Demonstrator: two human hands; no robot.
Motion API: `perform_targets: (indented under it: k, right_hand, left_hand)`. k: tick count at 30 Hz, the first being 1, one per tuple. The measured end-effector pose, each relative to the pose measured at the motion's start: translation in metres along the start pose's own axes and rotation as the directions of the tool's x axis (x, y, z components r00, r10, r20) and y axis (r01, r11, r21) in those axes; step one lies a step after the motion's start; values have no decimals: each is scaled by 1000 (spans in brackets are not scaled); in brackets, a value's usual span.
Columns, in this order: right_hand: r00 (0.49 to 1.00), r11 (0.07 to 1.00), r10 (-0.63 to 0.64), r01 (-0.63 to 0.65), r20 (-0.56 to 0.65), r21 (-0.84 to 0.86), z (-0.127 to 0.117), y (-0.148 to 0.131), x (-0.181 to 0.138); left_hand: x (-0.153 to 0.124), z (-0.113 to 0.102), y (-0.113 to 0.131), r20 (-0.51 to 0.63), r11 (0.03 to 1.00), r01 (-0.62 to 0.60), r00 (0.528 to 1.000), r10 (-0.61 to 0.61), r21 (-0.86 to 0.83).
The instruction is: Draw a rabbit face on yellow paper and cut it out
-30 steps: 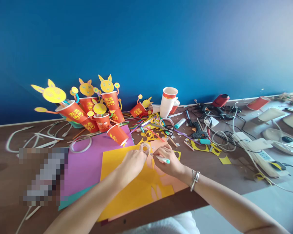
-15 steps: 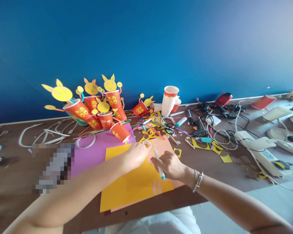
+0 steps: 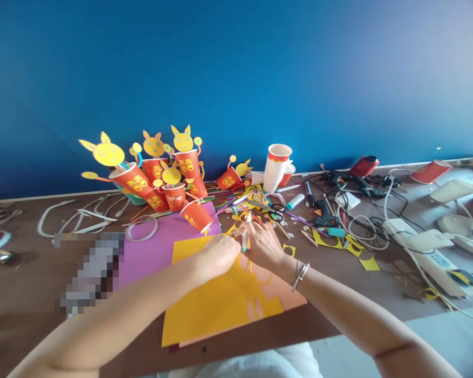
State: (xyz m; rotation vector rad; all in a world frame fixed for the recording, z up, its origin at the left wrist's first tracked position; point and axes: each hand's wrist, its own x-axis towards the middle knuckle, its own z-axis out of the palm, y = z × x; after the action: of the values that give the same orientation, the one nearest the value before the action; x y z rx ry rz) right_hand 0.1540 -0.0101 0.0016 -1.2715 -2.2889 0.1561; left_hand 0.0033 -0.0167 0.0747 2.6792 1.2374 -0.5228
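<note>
My left hand [image 3: 220, 255] rests over the yellow paper sheet [image 3: 201, 299], its fingers curled closed; what they hold, if anything, is hidden. Against its fingertips is my right hand [image 3: 263, 244], closed on a white marker [image 3: 245, 240] with a teal end. The marker stands nearly upright in the picture, tip pointing away from me. Under the yellow sheet, a peach sheet [image 3: 294, 296] sticks out on the right. Farther left lies a purple sheet [image 3: 153, 257]. Narrow leaf-shaped holes show in the yellow sheet near its front right.
Red paper cups [image 3: 197, 215] with yellow animal heads cluster at back left. A white cup stack [image 3: 274, 170] stands behind the hands. Scissors [image 3: 277, 211], straws and yellow scraps [image 3: 369, 264] lie around. Glue guns [image 3: 326, 214], cables and a power strip [image 3: 420, 247] fill the right side.
My right hand has moved left and away from me with the marker, up against my left hand. A pale ring seen at my left fingertips is now hidden. The view has shifted slightly.
</note>
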Motion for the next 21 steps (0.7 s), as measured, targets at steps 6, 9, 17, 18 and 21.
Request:
perform_targets:
  k: [6, 9, 17, 18, 21]
  right_hand:
    - [999, 999, -32, 32, -15, -4, 3, 5, -3]
    - [999, 999, -32, 32, 3, -30, 2, 5, -2]
    - [994, 994, -106, 105, -28, -23, 1, 8, -3]
    - [993, 993, -113, 112, -32, -23, 2, 9, -3]
    - [992, 992, -120, 119, -30, -30, 5, 14, -5]
  left_hand:
    - [8, -5, -41, -156, 995, 0, 988, -16, -104]
    - [18, -11, -51, -140, 984, -29, 990, 5, -176]
    - [40, -20, -38, -54, 993, -23, 998, 17, -116]
    - [40, -20, -37, -55, 994, -24, 998, 18, -109]
    - [40, -19, -34, -58, 995, -25, 998, 20, -95]
